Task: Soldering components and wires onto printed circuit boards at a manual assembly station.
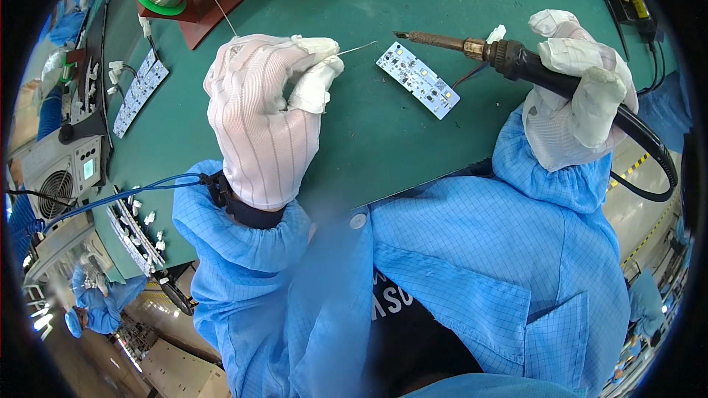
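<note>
My left hand [259, 114], in a white striped glove with wrapped fingertips, pinches a thin solder wire [359, 49] between thumb and forefinger. The wire's free end points right, close to the upper left corner of a small white circuit board [417, 79]. My right hand [579, 99], gloved too, is wrapped round the black handle of a soldering iron [527, 63]. Its dark tip points left and appears just above the board's upper edge. A thin dark red lead [470, 75] runs from the board's right side toward a white connector [497, 33].
A solder spool [161, 1] sits on a red stand [200, 18] at the far left of the green mat [361, 140]. More boards [140, 96] with leads lie left, near a grey unit with a fan [55, 184]. A blue cord [140, 186] trails from my left wrist.
</note>
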`<state>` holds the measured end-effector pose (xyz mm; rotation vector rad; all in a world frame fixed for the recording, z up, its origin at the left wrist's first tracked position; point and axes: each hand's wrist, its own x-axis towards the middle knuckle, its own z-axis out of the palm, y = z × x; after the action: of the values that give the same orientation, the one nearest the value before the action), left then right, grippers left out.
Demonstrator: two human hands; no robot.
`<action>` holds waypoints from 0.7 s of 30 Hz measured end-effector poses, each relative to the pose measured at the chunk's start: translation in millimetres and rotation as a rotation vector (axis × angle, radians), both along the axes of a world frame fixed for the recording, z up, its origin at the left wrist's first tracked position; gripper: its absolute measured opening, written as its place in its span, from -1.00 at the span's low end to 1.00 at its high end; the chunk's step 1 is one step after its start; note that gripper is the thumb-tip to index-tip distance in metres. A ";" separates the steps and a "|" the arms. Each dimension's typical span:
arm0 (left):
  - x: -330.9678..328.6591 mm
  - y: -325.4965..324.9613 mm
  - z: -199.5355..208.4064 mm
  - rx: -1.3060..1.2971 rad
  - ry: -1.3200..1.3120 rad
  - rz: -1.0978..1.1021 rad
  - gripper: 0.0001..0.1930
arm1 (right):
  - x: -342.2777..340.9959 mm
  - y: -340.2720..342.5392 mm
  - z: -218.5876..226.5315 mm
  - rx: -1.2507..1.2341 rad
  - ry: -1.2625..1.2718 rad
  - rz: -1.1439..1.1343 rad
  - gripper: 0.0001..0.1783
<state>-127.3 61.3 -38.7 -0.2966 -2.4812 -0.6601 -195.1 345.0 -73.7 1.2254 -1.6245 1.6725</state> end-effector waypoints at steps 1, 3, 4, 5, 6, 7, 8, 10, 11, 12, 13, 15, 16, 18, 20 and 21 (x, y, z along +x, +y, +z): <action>0.5 0.2 0.0 -0.041 0.009 0.003 -0.83 | -3.4 -2.7 -2.7 -0.011 0.059 0.021 -0.76; 0.3 -0.1 0.2 -0.053 0.004 -0.026 -0.83 | -5.2 -5.2 -4.0 -0.022 0.118 0.040 -0.74; -0.1 -0.2 0.1 -0.065 -0.001 -0.058 -0.83 | -4.9 -5.6 -3.4 -0.028 0.103 0.050 -0.74; -0.4 -0.1 0.0 -0.064 -0.001 -0.059 -0.83 | -4.5 -5.9 -2.4 -0.034 0.088 0.061 -0.75; 0.2 0.2 0.6 -0.068 -0.002 -0.055 -0.83 | -3.5 -6.0 -1.0 -0.041 0.072 0.072 -0.75; 0.8 0.5 1.3 -0.071 -0.003 -0.052 -0.84 | -2.5 -5.9 0.4 -0.048 0.057 0.083 -0.76; 1.2 0.9 3.1 -0.071 -0.003 -0.053 -0.84 | -1.6 -5.5 1.4 -0.054 0.042 0.094 -0.76; 0.8 1.3 6.9 -0.122 -0.024 -0.034 -0.85 | -4.5 -1.7 -1.8 -0.056 0.081 0.061 -0.74; -0.1 0.3 5.0 -0.122 -0.022 -0.038 -0.85 | -5.2 0.1 -2.5 -0.057 0.121 0.030 -0.69; -2.8 -1.8 -0.1 -0.054 -0.020 -0.003 -0.85 | 0.7 -3.1 4.3 -0.054 0.121 0.023 -0.69; -2.3 -6.3 -5.3 0.007 -0.020 0.053 -0.85 | 8.4 -16.1 13.5 -0.010 -0.016 -0.053 -0.61; -4.1 -9.4 -8.0 0.131 -0.057 0.059 -0.86 | 13.5 -33.4 21.4 -0.011 -0.227 0.039 -0.42; -4.0 -11.9 -6.9 0.249 -0.090 0.072 -0.87 | 19.2 -50.3 32.1 0.104 -0.180 -0.182 -0.45; -7.4 -20.5 -11.5 0.013 0.001 0.097 -0.86 | 27.2 -49.1 48.6 0.310 -0.344 -0.014 -0.44; -10.9 -18.4 -7.6 -0.073 0.062 0.092 -0.83 | 28.9 -36.5 55.1 0.655 0.000 -0.106 -0.37; -8.6 -22.3 -9.8 -0.034 -0.005 0.109 -0.79 | 37.1 -43.7 55.9 0.722 0.008 -0.140 -0.36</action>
<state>-135.9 39.0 -48.4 -0.1716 -2.4952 -0.5754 -157.9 301.3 -17.8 1.3753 -2.3491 1.0053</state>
